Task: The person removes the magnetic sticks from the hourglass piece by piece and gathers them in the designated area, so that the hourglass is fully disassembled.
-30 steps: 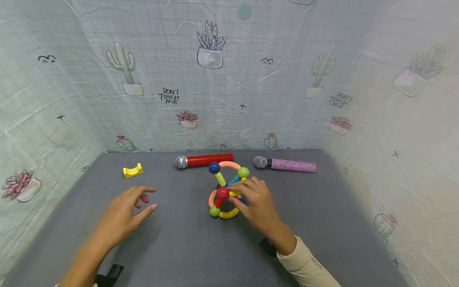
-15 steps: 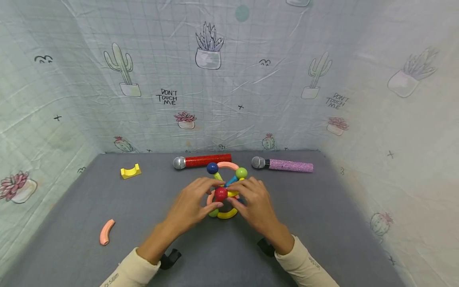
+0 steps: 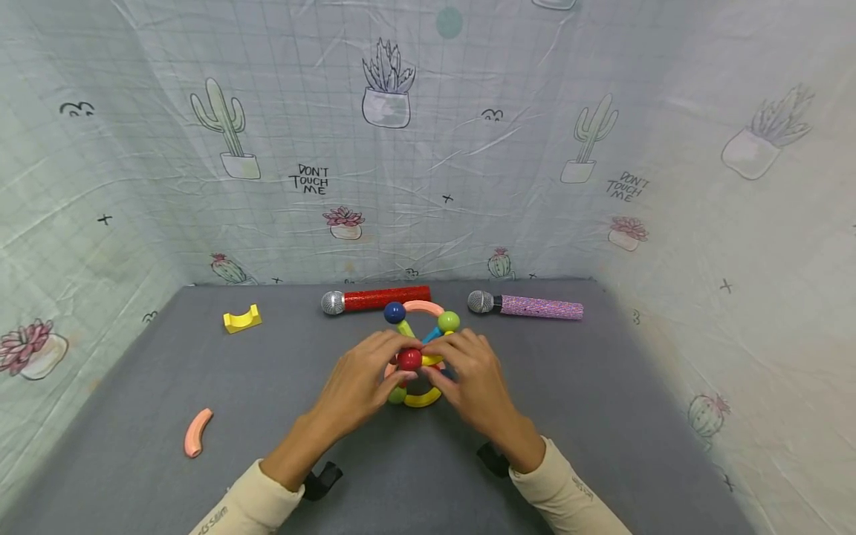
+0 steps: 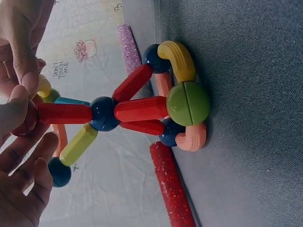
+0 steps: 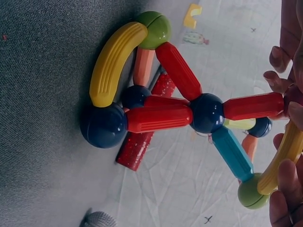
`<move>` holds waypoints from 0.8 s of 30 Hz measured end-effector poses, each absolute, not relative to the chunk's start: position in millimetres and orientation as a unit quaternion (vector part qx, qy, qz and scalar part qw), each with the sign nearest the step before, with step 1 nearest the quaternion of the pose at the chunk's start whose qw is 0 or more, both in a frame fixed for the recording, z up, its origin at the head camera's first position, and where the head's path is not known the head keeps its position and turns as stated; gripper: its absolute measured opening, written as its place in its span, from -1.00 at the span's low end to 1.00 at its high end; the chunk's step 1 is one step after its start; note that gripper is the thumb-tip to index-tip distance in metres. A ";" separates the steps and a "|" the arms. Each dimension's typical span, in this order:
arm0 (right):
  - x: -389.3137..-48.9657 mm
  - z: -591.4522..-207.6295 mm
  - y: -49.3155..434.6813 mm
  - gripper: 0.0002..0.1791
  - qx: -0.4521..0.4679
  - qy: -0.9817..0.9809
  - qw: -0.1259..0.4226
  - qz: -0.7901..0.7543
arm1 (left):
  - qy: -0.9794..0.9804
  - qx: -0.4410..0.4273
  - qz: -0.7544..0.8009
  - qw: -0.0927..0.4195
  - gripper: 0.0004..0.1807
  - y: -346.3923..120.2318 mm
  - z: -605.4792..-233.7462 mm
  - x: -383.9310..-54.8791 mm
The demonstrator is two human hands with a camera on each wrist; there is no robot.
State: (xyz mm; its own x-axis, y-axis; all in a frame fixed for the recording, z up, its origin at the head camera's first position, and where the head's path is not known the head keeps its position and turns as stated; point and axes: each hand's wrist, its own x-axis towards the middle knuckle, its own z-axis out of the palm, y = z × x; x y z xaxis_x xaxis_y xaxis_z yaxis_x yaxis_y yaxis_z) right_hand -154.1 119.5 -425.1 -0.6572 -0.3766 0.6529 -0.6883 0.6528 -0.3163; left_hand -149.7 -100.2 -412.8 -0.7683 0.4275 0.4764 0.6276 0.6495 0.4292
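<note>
A structure of magnetic balls and rods stands on the grey table. Its lower ring has a green ball [image 4: 188, 103] and a curved yellow rod [image 5: 113, 66]. Red rods rise from it to a central blue ball [image 4: 104, 113], from which a light blue rod [image 5: 232, 153] and a lime rod [image 4: 78, 144] branch upward. My left hand [image 3: 361, 377] holds the red ball [image 3: 409, 360] at the near upper side between thumb and fingers. Beside it, my right hand [image 3: 478, 380] pinches the upper curved yellow rod [image 5: 286, 153], which meets the red ball; fingers partly hide this joint.
Behind the structure lie a red glitter microphone [image 3: 386, 298] and a pinkish-purple one [image 3: 542, 307]. To the left are a yellow concave block [image 3: 243, 319] and a loose curved pink rod [image 3: 197, 433]. A patterned cloth [image 3: 401, 163] encloses the table's back and sides.
My left hand has come rightward from the table's left side and taken hold of the red ball. The loose pink rod shows now that the arm is off it. My right hand keeps its place.
</note>
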 end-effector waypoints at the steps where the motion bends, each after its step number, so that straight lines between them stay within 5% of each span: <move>1: -154.2 -425.1 119.3 -0.63 0.308 -0.865 0.278 0.282 | -0.893 -0.297 -0.294 0.169 -0.49 -100.5 -412.6 -149.7; 15: -153.9 -424.7 119.8 -0.64 0.312 -0.861 0.289 0.277 | -0.868 -0.244 -0.419 0.104 -0.50 -107.5 -413.1 -153.4; 24: -153.5 -425.1 120.0 -0.64 0.308 -0.863 0.282 0.284 | -0.867 -0.191 -0.436 0.147 -0.53 -135.4 -418.7 -161.7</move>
State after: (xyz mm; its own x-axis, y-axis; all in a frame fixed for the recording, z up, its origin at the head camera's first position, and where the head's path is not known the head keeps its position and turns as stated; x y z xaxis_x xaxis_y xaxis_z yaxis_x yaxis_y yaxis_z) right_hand -153.5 120.0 -425.1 -0.6515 -0.3716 0.6614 -0.6915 0.6495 -0.3162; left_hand -161.7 -135.4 -418.7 -0.8838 0.2032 0.4213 0.4595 0.5460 0.7006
